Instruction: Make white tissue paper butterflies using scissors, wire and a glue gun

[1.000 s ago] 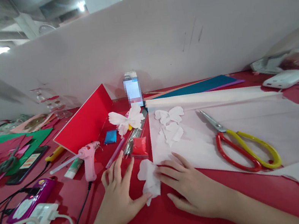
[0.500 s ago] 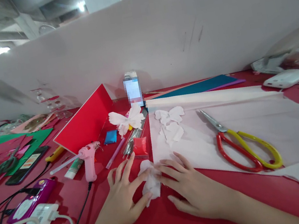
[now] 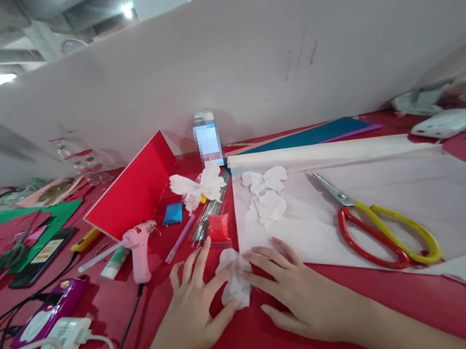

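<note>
A small white cut piece of thin paper [image 3: 236, 287] lies on the red tabletop between my hands. My left hand [image 3: 196, 298] is open, fingers spread, with its index finger and thumb touching the paper's left side. My right hand [image 3: 292, 290] rests flat on the other side, fingers apart, and its fingertips touch the right edge. Just beyond them is a small red packet [image 3: 219, 227]. White butterfly-shaped paper cutouts [image 3: 266, 179] lie on a large white sheet [image 3: 314, 226], and a white paper butterfly [image 3: 197, 185] stands by the wires [image 3: 203, 223].
Large scissors [image 3: 372, 222] with red and yellow handles lie on the white sheet. To the left are a pink glue gun [image 3: 139, 251], a leaning red board [image 3: 136, 185], a purple device [image 3: 50, 312] and cables. A lit phone [image 3: 208, 143] leans against the back wall.
The small white paper now lies flatter and smoother, its lower corner no longer sticking out toward me. My left thumb has shifted slightly right; my right hand has hardly moved.
</note>
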`<action>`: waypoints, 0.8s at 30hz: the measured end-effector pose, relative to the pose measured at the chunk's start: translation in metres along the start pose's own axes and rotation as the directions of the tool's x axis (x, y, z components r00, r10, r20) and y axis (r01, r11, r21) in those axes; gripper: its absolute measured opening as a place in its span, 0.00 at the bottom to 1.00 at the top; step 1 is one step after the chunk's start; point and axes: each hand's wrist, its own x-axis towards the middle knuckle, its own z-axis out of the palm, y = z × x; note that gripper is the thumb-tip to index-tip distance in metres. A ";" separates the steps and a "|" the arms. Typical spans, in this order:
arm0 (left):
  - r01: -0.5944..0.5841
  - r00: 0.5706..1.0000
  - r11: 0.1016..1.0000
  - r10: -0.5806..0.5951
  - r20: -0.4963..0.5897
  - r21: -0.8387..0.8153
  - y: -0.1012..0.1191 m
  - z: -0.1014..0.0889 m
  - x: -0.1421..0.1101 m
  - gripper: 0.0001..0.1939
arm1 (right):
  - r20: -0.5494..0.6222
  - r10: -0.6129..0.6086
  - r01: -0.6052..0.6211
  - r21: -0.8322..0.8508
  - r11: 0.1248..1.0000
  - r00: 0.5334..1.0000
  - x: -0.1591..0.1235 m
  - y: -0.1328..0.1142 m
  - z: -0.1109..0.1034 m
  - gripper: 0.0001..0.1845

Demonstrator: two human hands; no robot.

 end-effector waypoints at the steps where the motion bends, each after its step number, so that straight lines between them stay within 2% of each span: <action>1: 0.001 1.000 1.000 -0.001 0.001 0.002 0.000 0.000 0.000 0.27 | -0.008 0.000 0.000 0.001 1.000 1.000 0.000 0.000 0.001 0.28; 9: 0.023 1.000 1.000 -0.023 0.008 0.007 0.000 0.001 0.001 0.29 | -0.034 0.001 -0.002 -0.027 1.000 0.999 0.000 0.001 0.001 0.29; 24: 0.077 0.996 0.997 -0.077 0.038 -0.011 -0.002 0.003 0.004 0.34 | 0.003 0.010 -0.010 -0.006 1.000 1.000 0.002 -0.001 -0.001 0.30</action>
